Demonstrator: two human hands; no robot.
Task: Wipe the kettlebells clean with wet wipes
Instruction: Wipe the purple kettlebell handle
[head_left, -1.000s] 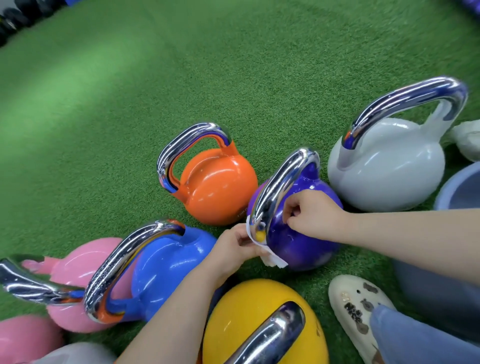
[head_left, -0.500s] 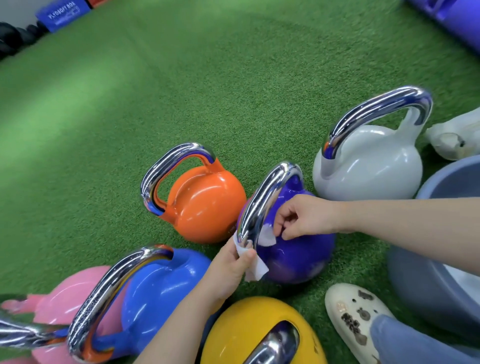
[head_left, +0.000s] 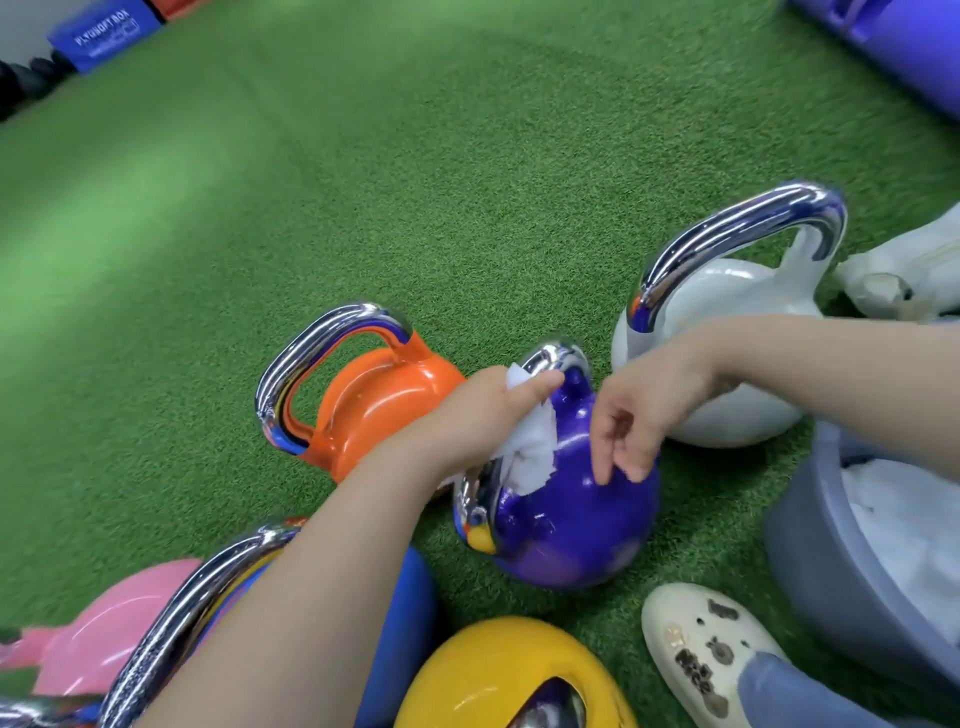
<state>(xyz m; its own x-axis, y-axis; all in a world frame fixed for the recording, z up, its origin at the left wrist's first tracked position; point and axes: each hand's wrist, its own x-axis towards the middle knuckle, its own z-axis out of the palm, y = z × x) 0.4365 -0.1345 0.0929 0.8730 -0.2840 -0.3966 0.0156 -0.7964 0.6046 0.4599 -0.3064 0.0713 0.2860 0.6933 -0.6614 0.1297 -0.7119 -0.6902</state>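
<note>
Wipe (head_left: 527, 447) now higher on handle (head_left: 548, 358)

Kettlebells: six – orange (head_left: 384, 400), purple (head_left: 571, 525), white (head_left: 727, 332), blue (head_left: 400, 634), pink (head_left: 104, 639), yellow (head_left: 498, 675) | wet wipe (head_left: 530, 447): one | hands: two – left hand (head_left: 483, 410), right hand (head_left: 644, 410) | shoe (head_left: 706, 649): one | grey tub (head_left: 831, 561): one

Left hand (head_left: 483, 410) reaches in from lower left, forearm extended, fingers curled in a grip, thumb stretched out on top. Right hand (head_left: 641, 410) comes from the right, wrist bent down, fingers loose and hanging, holding nothing.
</note>
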